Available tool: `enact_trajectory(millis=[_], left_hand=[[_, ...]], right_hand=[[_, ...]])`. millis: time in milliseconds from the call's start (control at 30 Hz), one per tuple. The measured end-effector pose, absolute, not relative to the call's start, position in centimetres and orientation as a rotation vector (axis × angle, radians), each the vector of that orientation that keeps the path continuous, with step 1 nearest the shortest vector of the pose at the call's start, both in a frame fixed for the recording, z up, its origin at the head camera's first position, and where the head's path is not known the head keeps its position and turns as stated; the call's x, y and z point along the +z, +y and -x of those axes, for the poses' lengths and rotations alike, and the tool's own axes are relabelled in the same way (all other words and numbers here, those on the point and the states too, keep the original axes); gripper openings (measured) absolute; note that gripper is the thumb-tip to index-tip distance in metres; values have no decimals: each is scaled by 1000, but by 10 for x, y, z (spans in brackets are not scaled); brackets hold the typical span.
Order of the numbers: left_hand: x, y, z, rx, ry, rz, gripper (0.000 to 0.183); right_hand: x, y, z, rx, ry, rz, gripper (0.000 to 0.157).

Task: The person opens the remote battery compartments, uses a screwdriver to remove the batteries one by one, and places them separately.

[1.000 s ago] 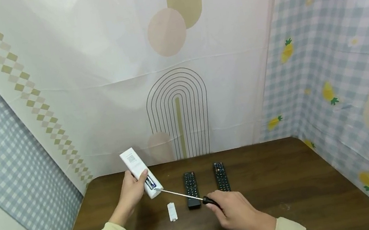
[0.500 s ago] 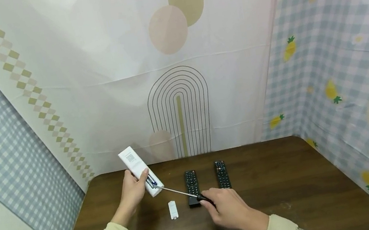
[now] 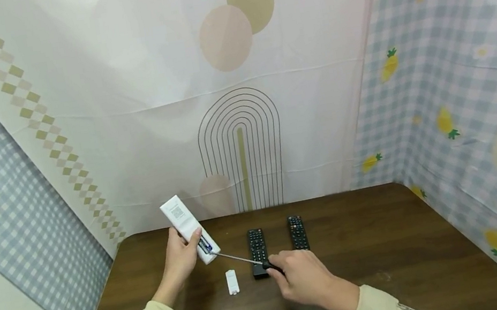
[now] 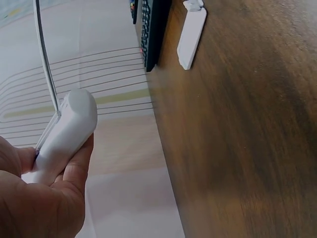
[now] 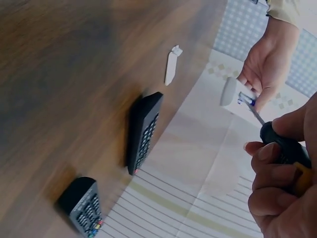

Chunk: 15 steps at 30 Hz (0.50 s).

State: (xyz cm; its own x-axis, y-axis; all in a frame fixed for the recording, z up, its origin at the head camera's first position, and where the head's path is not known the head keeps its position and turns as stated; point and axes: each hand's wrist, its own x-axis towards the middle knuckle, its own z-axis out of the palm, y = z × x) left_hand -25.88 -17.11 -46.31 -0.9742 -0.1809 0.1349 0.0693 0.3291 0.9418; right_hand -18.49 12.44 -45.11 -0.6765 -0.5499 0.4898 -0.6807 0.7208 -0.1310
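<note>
My left hand grips a white remote control, its back turned up and its battery compartment uncovered. Batteries show inside, partly covered by the thumb. In my right hand is a screwdriver with a black handle and a long metal shaft. Its tip reaches the lower end of the battery compartment; whether it touches a battery is too small to tell. The left wrist view shows the remote held above the table, the shaft meeting its end.
A white battery cover lies on the brown wooden table. Two black remotes lie face up: one remote in the middle, another remote to its right, behind my right hand. A patterned curtain hangs at the table's back edge.
My right hand and the screwdriver have moved slightly left and up, closer to the white remote. The left hand keeps its hold, nearly still.
</note>
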Motion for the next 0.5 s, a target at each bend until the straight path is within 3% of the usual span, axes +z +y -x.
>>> enact_trajectory(millis=[500], left_hand=[[-472,-169,254,-1513,-2331,-104,34]], right_hand=[[-450,106,177,353,-2553,-910,13]])
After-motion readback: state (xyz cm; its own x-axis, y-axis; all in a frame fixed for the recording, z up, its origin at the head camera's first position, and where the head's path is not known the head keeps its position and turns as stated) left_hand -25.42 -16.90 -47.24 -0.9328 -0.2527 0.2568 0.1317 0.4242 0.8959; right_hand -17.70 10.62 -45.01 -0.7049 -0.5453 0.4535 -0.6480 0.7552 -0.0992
